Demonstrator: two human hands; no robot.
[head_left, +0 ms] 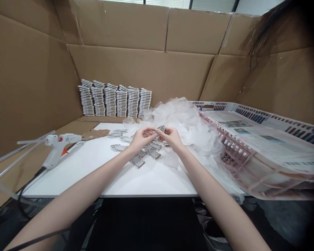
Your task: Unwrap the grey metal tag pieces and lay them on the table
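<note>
Between my two hands, above the white table (89,167), is a small grey metal piece (161,128) with a pointed end and a hole. My left hand (142,137) pinches its left side and my right hand (172,136) grips its right side. Fingers hide much of it. Several similar grey metal pieces (153,153) lie loosely scattered on the table under and beside my left hand. Crumpled translucent plastic bags (183,115) are heaped just behind and to the right of my right hand.
Neat stacks of similar metal pieces (110,101) stand at the back left against the cardboard wall (136,66). A white glue gun (56,150) with a black cord and clear glue sticks (28,153) are at left. A pink plastic basket (232,150) holding newspaper (267,139) stands at right.
</note>
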